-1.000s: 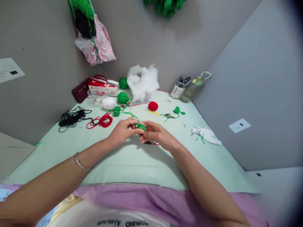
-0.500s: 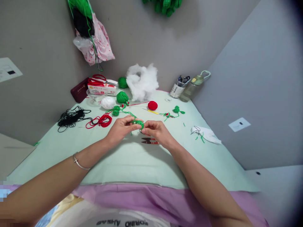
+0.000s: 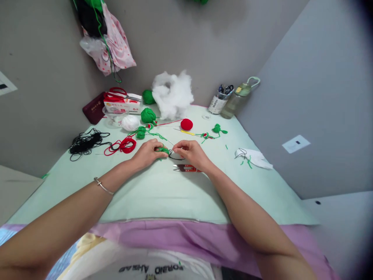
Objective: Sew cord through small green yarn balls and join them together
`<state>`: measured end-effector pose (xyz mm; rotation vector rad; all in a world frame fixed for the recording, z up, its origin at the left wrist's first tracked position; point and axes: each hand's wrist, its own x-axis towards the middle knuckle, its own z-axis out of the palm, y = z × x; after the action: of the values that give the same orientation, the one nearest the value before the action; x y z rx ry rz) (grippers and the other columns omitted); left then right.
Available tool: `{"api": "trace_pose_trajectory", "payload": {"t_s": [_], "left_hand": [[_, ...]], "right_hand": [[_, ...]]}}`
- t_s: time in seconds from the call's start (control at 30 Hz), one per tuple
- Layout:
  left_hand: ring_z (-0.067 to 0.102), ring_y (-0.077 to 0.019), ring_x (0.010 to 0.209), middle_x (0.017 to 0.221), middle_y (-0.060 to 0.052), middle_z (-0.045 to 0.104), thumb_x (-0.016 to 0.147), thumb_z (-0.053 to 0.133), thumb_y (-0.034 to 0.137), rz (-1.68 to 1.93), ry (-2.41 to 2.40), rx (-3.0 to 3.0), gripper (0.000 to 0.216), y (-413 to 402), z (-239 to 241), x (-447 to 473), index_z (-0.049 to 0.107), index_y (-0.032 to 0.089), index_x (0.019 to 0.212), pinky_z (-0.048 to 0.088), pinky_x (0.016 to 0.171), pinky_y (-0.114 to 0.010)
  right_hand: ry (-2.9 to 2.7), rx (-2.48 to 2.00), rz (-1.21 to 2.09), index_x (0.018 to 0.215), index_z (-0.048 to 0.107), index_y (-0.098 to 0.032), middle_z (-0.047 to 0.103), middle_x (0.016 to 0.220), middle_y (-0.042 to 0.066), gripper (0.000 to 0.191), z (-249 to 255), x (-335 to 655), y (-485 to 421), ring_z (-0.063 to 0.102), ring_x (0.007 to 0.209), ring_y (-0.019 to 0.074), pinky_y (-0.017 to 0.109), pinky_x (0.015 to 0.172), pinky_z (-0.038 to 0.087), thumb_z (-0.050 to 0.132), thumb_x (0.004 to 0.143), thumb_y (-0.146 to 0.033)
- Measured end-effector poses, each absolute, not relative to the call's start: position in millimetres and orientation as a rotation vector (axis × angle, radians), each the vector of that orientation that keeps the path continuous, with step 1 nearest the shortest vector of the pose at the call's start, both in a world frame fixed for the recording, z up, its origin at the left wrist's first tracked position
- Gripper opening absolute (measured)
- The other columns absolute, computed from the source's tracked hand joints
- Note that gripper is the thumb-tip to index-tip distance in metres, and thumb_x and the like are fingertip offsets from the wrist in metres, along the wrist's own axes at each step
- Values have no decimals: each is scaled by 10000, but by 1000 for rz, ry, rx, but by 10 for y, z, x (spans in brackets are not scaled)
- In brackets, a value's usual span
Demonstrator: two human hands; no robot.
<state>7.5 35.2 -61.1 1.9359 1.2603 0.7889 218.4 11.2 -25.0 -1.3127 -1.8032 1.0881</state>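
I see my left hand low on the pale green cloth-covered counter, its fingers closed around a small green crocheted yarn piece. My right hand sits just beside it with fingertips pinched together; what they pinch is too small to tell. A thin black thread loops on the cloth between both hands. Red-handled thread snips lie against the right hand's near side.

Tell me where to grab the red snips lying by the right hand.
Pinch the snips across their red handle from above. They lie flat on the cloth, metal tips pointing left, beside the right hand.
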Motion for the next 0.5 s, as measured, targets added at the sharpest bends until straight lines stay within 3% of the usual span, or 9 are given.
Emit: {"api": "trace_pose_trajectory", "payload": {"t_s": [0.2, 0.33, 0.5], "left_hand": [[481, -171, 731, 755, 9, 458, 767, 725, 379, 779, 1250, 2031, 199, 335, -587, 71, 696, 183, 750, 342, 676, -300], [466, -177, 738, 730, 9, 432, 785, 714, 378, 802, 1233, 2073, 236, 302, -575, 67, 641, 182, 674, 331, 681, -304], [460, -182, 754, 738, 9, 422, 789, 700, 425, 813, 1206, 2042, 242, 223, -510, 126, 681, 190, 729, 327, 690, -308]], "right_hand": [[-1888, -1328, 846, 896, 751, -187, 722, 942, 29, 113, -415, 2025, 176, 576, 729, 129, 271, 721, 436, 658, 838, -216], [-1976, -1239, 728, 876, 735, -198, 687, 907, 18, 79, -453, 1971, 189, 568, 735, 126, 262, 727, 426, 660, 859, -215], [-2062, -1162, 661, 825, 697, -190, 630, 869, 9, 103, -370, 1955, 113, 541, 701, 111, 250, 684, 407, 599, 856, -183]]}}
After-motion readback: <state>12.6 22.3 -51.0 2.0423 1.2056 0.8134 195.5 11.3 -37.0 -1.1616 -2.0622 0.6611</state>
